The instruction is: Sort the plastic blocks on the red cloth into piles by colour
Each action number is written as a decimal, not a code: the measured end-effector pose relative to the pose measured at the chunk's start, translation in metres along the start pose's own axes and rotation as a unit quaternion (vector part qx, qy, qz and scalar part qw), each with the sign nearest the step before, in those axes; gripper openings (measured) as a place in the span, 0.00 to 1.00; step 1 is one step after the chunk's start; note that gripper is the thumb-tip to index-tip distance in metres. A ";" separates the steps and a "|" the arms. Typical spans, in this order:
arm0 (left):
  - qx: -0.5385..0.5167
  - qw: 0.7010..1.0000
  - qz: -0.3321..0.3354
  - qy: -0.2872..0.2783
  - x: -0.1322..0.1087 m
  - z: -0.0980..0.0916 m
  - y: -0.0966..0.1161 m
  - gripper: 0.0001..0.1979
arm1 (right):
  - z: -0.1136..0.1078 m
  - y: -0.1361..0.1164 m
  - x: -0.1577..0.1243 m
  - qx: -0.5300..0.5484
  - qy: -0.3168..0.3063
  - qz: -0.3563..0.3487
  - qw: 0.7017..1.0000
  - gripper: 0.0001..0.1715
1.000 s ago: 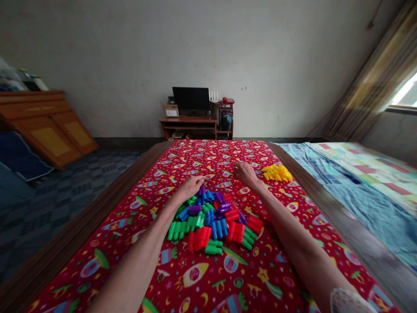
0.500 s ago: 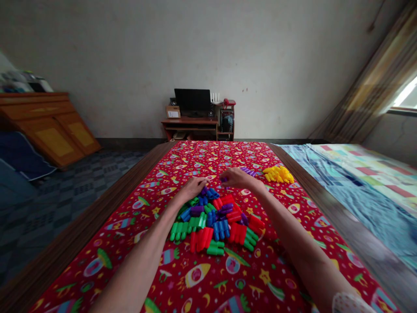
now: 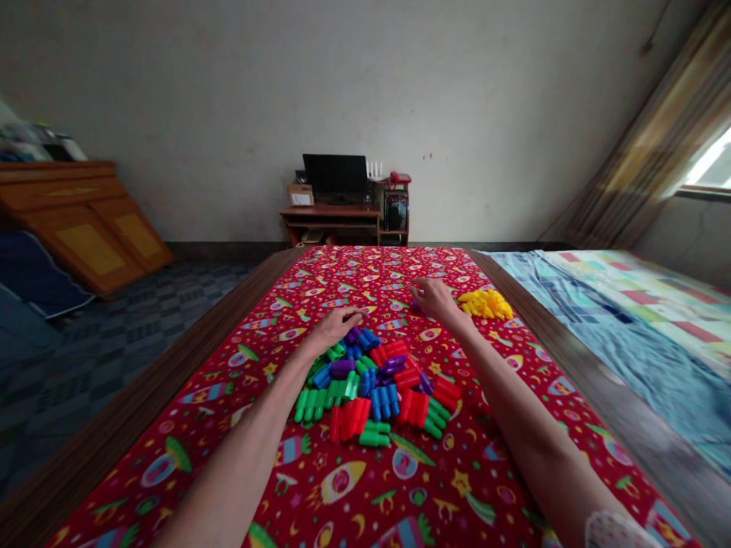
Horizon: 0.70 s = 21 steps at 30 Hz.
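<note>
A heap of plastic blocks [image 3: 374, 388] in red, green, blue and purple lies on the red rocket-print cloth [image 3: 354, 487]. My left hand [image 3: 336, 323] rests at the heap's far edge, fingers lying flat beside a purple block [image 3: 354, 335]. Farther out, my right hand [image 3: 434, 298] is curled down on the cloth just left of a separate group of yellow blocks [image 3: 486, 304]. A bit of a purple block [image 3: 415, 307] shows under its fingers.
The cloth covers a long wooden platform whose bare edges [image 3: 171, 365] run along both sides. A patchwork blanket [image 3: 633, 312] lies to the right. A desk with a monitor [image 3: 336, 190] stands at the far wall, a wooden cabinet [image 3: 85, 228] at the left.
My right hand came back to the heap's far edge, pinched a purple block, then carried it out again to the spot beside the yellow blocks. My left hand barely moved.
</note>
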<state>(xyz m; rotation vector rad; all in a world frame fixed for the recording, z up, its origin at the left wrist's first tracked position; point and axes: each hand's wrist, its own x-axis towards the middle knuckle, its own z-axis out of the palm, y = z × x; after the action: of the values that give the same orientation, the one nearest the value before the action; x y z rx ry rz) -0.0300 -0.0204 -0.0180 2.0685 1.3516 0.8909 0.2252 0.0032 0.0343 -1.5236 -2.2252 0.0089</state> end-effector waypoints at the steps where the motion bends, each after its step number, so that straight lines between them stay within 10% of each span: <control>1: -0.004 1.000 -0.005 0.002 0.000 0.000 0.000 0.24 | 0.001 -0.012 -0.001 0.034 -0.016 -0.046 0.998 0.20; 6: 0.013 1.000 -0.008 0.018 0.004 -0.002 -0.003 0.24 | 0.021 -0.072 -0.017 0.082 -0.121 -0.200 0.969 0.16; 14: -0.024 1.000 -0.006 0.012 0.001 -0.002 -0.003 0.26 | 0.038 -0.073 -0.027 -0.001 -0.117 -0.168 0.979 0.14; 21: -0.151 0.984 -0.084 0.048 -0.003 -0.003 0.008 0.32 | 0.045 -0.071 -0.013 0.190 -0.015 -0.053 0.980 0.15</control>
<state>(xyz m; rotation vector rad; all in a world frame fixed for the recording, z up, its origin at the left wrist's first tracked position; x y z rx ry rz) -0.0288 -0.0264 -0.0112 1.6760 1.3241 1.0605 0.1498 -0.0254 0.0065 -1.2043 -2.1692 0.4029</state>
